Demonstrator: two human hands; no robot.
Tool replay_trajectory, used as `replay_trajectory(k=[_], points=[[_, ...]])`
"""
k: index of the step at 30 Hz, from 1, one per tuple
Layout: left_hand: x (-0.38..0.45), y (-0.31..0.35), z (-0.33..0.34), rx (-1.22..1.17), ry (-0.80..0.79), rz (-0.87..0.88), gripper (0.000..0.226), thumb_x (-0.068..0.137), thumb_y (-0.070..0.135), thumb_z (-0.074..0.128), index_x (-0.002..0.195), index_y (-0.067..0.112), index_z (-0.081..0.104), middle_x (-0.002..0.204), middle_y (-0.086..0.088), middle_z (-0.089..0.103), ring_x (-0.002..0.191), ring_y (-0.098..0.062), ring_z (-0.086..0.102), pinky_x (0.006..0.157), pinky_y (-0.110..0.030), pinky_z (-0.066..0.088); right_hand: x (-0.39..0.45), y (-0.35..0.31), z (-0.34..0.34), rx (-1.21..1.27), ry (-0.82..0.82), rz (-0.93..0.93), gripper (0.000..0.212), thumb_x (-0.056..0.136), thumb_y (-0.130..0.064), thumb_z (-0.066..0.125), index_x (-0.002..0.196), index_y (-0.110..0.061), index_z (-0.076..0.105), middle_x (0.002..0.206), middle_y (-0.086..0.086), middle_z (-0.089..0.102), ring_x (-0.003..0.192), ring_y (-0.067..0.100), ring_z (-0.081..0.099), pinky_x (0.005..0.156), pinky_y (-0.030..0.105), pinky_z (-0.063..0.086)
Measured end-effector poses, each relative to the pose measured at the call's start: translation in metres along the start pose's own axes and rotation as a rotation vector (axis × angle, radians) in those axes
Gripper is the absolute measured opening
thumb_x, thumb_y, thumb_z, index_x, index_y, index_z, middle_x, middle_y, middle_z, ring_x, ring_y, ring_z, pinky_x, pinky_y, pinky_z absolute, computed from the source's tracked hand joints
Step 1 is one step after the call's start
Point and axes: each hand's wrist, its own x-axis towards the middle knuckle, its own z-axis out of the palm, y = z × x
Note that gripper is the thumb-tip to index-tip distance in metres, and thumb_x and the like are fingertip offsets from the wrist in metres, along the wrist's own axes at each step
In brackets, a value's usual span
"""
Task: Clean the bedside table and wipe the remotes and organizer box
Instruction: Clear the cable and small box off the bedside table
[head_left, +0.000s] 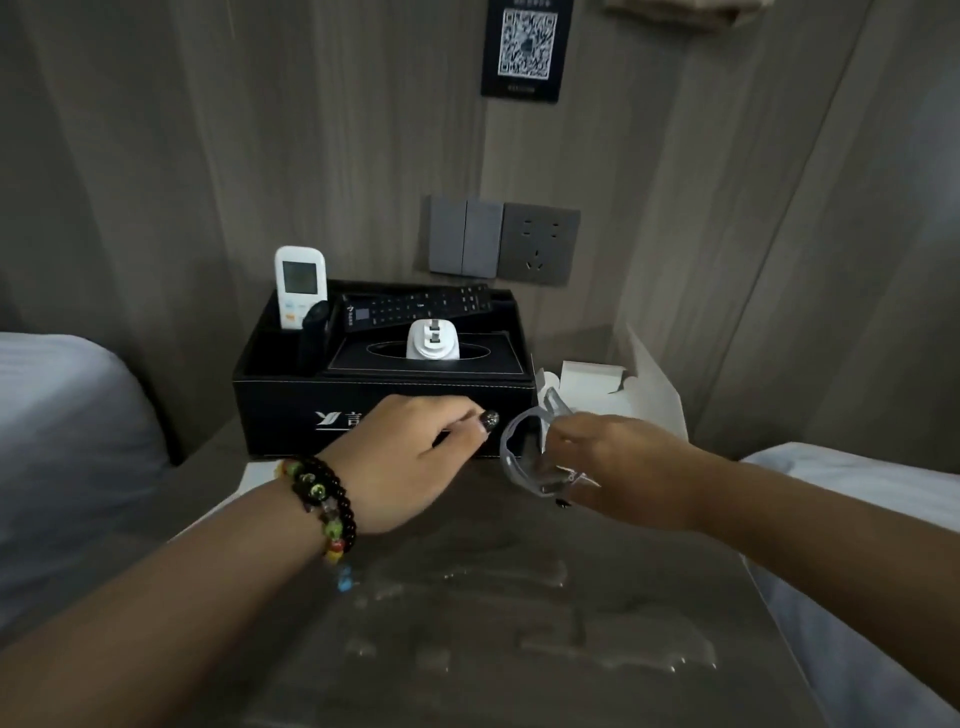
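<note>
At twelve o'clock on the wall, a dark placard (526, 49) carries a QR code; the small line under it is too blurred to read. On the front of the black organizer box (291, 415), just beyond my left hand (410, 462), a white "Y"-like logo and one partly hidden Chinese character. Remote button labels illegible.

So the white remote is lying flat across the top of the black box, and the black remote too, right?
Not quite. The head view shows the white remote standing upright in a compartment at the left of the organizer box. Only the black remote lies across the top.
</note>
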Motion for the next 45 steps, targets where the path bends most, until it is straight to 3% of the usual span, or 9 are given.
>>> replay_trajectory(k=[4,7,11,18,27,32,39,43,45], points=[[0.007,-0.007,0.002,-0.072,-0.025,-0.002,0.047,0.088,0.057,0.036,0.103,0.025,0.067,0.095,0.005,0.073,0.090,-0.011,0.068,0.083,-0.038,0.054,0.001,0.010,0.006,-0.025,-0.109,0.020,0.024,0.097,-0.032,0.050,0.114,-0.027,0.066,0.114,-0.004,0.057,0.096,0.022,0.063,0.079,0.045,0.054],[-0.004,0.006,0.000,-0.118,0.026,-0.009,0.032,0.096,0.044,0.042,0.110,0.029,0.067,0.096,0.020,0.071,0.094,0.007,0.063,0.084,-0.022,0.052,-0.002,0.009,0.004,0.049,-0.037,0.061,0.028,0.096,-0.032,0.048,0.113,-0.024,0.069,0.112,0.000,0.059,0.094,0.026,0.064,0.078,0.046,0.053],[-0.049,0.032,-0.005,-0.283,0.183,0.022,0.023,0.096,0.034,0.048,0.107,0.030,0.067,0.093,0.026,0.071,0.094,0.010,0.064,0.086,-0.015,0.049,-0.007,0.001,-0.005,0.165,0.135,0.062,0.021,0.089,-0.027,0.058,0.095,-0.015,0.074,0.094,0.004,0.063,0.082,0.022,0.064,0.070,0.041,0.055],[-0.127,0.081,-0.011,-0.548,0.351,-0.138,0.024,0.099,0.017,0.045,0.098,0.018,0.069,0.084,0.006,0.076,0.081,-0.007,0.071,0.080,-0.023,0.049,-0.042,-0.036,-0.042,0.189,0.451,0.062,0.006,0.082,-0.008,0.072,0.085,-0.006,0.076,0.077,0.009,0.065,0.069,0.023,0.063,0.065,0.021,0.040],[-0.152,0.116,0.015,-0.687,0.377,-0.257,0.023,0.099,0.022,0.047,0.099,0.017,0.069,0.082,0.003,0.076,0.082,-0.012,0.072,0.078,-0.027,0.053,-0.053,-0.053,-0.045,0.193,0.563,0.248,0.008,0.085,-0.005,0.071,0.089,-0.001,0.076,0.085,0.019,0.063,0.074,0.037,0.065,0.069,0.028,0.041],[-0.148,0.099,0.012,-0.783,0.437,-0.298,0.024,0.100,0.021,0.046,0.098,0.018,0.069,0.087,0.001,0.076,0.090,-0.016,0.071,0.085,-0.031,0.053,-0.066,-0.070,-0.066,0.074,0.773,0.099,0.005,0.082,-0.005,0.070,0.086,-0.003,0.073,0.082,0.013,0.061,0.058,0.032,0.061,0.051,0.038,0.053],[-0.107,0.115,0.020,-1.121,0.421,-0.295,0.032,0.103,0.030,0.036,0.101,0.017,0.066,0.088,-0.004,0.075,0.080,-0.013,0.070,0.067,-0.028,0.057,-0.100,-0.103,-0.079,-0.381,0.547,-0.269,0.031,0.085,-0.010,0.043,0.090,-0.011,0.074,0.084,0.005,0.067,0.058,0.020,0.060,0.042,0.025,0.032],[-0.090,0.114,0.040,-1.200,0.478,-0.299,0.026,0.103,0.020,0.039,0.092,0.009,0.060,0.059,0.002,0.064,0.054,-0.010,0.060,0.068,-0.034,0.051,-0.095,-0.090,-0.069,-0.428,0.459,-0.312,0.025,0.088,-0.005,0.046,0.091,-0.007,0.071,0.085,0.006,0.065,0.062,0.022,0.060,0.042,0.029,0.037],[-0.088,0.106,0.045,-1.303,0.506,-0.304,0.024,0.102,0.013,0.040,0.089,0.009,0.060,0.054,0.003,0.051,0.047,-0.007,0.048,0.060,-0.026,0.047,-0.092,-0.072,-0.072,-0.336,0.569,-0.281,0.020,0.089,-0.003,0.054,0.102,-0.006,0.069,0.099,0.009,0.069,0.077,0.023,0.067,0.052,0.030,0.050]])
